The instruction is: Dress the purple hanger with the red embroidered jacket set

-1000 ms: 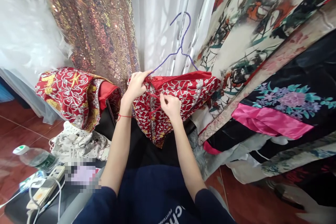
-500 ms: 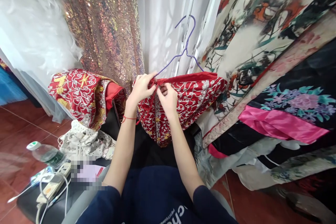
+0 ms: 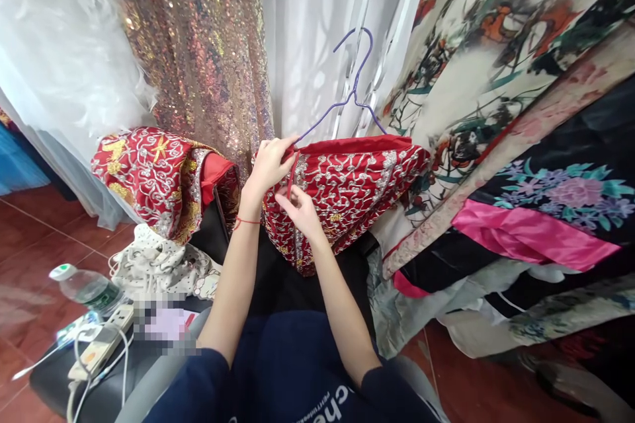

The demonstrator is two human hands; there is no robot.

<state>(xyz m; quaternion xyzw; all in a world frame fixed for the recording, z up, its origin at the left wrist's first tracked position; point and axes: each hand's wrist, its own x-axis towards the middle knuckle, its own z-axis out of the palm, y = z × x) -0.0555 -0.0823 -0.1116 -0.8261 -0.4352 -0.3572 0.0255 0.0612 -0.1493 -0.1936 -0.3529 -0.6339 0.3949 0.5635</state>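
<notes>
A red garment (image 3: 357,178) with silver and gold embroidery hangs on a purple wire hanger (image 3: 350,89) in front of me. My left hand (image 3: 270,165) is closed on the garment's top edge at its left end, beside the hanger's arm. My right hand (image 3: 297,206) sits just below it, fingers pinched on a thin red tie (image 3: 292,175) that runs down the garment's front. A thin red string circles my left wrist.
A second red embroidered piece (image 3: 149,175) lies at the left over a dark seat. Sequined and white curtains hang behind. Floral robes (image 3: 520,165) are heaped at the right. At lower left are a water bottle (image 3: 86,287), a power strip (image 3: 102,344) with cables, and white spotted cloth (image 3: 159,268).
My right hand rose to the garment's top edge beside the left hand, then dropped back down along the red tie. The left hand kept its hold on the top edge.
</notes>
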